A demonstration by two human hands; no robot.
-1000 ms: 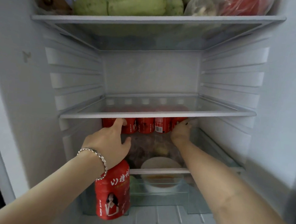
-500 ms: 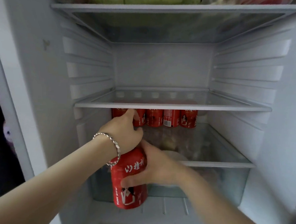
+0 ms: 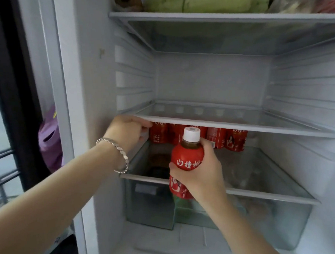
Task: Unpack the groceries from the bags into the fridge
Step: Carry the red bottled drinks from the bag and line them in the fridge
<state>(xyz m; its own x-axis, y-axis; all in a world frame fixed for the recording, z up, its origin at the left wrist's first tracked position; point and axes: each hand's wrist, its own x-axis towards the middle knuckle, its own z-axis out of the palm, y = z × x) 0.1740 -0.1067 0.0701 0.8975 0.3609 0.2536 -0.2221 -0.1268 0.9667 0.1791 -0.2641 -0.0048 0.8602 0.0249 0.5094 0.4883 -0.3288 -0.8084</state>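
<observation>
An open fridge (image 3: 213,80) is seen from above, with a red bottle (image 3: 186,162) with a white cap held upright in front of the lower glass shelf (image 3: 256,194), the right hand (image 3: 201,173) wrapped closed around its middle. The left hand (image 3: 127,130), a silver bracelet (image 3: 114,153) on its wrist, is curled over the front left edge of the middle glass shelf (image 3: 230,124). A row of matching red bottles (image 3: 216,138) is lined up at the back beneath that shelf, and green vegetables (image 3: 204,2) are laid on the top shelf.
</observation>
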